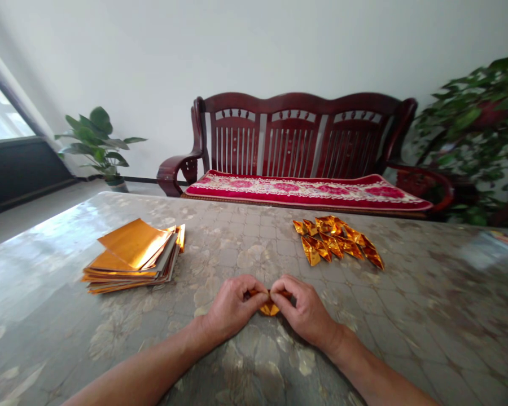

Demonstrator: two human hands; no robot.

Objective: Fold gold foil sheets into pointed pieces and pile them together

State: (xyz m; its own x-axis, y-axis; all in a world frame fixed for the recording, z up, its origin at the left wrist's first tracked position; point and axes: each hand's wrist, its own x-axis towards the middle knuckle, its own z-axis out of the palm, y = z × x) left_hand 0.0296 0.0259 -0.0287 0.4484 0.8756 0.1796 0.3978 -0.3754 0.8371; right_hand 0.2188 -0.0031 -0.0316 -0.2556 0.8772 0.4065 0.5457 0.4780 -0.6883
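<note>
two hands of ours, the left hand [232, 307] and the right hand [305, 311], held a narrow fingertip pinch on a folded gold foil piece [270, 308] on the patterned table [406, 299]. up and left of that piece lay a stack of gold foil sheets [131, 256]; up and right of it lay a cluster of folded foil triangles [334, 239], and farther beyond it stood a dark red wooden bench [296, 127].

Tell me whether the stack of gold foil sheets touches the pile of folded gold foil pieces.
No, the stack of gold foil sheets lies apart from the pile of folded gold foil pieces, with patterned tabletop between them.
</note>
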